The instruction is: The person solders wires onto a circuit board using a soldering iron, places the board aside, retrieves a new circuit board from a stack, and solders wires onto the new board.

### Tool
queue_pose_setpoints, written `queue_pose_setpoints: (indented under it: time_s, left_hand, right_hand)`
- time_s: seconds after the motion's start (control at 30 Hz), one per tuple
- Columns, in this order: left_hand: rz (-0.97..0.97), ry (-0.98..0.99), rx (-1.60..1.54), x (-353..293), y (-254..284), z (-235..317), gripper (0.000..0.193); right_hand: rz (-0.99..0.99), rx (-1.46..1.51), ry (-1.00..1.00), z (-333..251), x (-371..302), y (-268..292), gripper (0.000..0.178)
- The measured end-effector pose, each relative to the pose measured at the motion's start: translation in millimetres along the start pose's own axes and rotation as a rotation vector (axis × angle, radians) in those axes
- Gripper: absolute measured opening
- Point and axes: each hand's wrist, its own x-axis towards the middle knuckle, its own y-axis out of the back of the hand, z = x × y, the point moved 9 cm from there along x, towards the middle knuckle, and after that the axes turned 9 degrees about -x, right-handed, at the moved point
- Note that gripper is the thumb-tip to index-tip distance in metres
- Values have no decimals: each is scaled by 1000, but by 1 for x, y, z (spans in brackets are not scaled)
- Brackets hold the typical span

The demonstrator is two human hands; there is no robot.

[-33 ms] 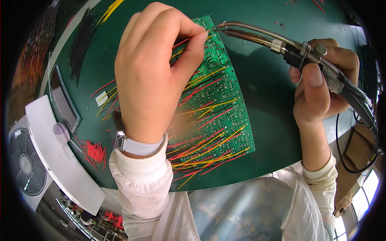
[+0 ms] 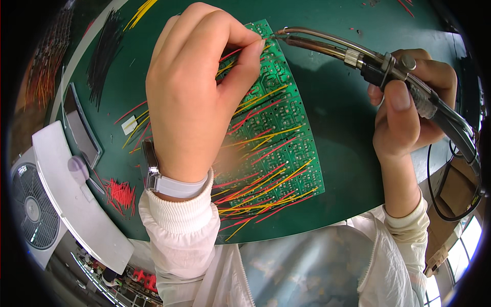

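Observation:
A green circuit board (image 2: 294, 110) lies on the table under and beside my left hand (image 2: 189, 87). Thumb and forefinger of that hand are pinched on a thin red wire (image 2: 266, 38) at the board's far end, with most of the wire hidden by the fingers. My right hand (image 2: 409, 112) grips a soldering iron (image 2: 327, 48) with a curved metal feed tube (image 2: 332, 37) running above its barrel. The iron's tip meets the board's edge close to my left fingertips. Red and yellow wires (image 2: 271, 138) stick out across the board in rows.
On the dark green table (image 2: 348, 169), black wires (image 2: 104, 56), yellow wires (image 2: 139, 14) and a pile of short red wires (image 2: 121, 195) lie to the left. A dark flat device (image 2: 83, 125) is near the left edge. A fan (image 2: 31, 207) stands beyond; a black cable (image 2: 430, 189) hangs at right.

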Motion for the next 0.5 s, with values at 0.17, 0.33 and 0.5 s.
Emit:
queue_pose_setpoints:
  time_s: [0.17, 0.33, 0.5]
  left_hand:
    - [30, -33, -27, -1, 2, 0, 10]
    - [75, 15, -75, 2, 2, 0, 13]
    - [138, -31, -126, -2, 2, -4, 15]
  right_hand:
    - [-14, -3, 8, 0, -1, -2, 28]
    - [-27, -79, 69, -5, -2, -2, 30]
    - [-53, -90, 111, -10, -1, -7, 30]
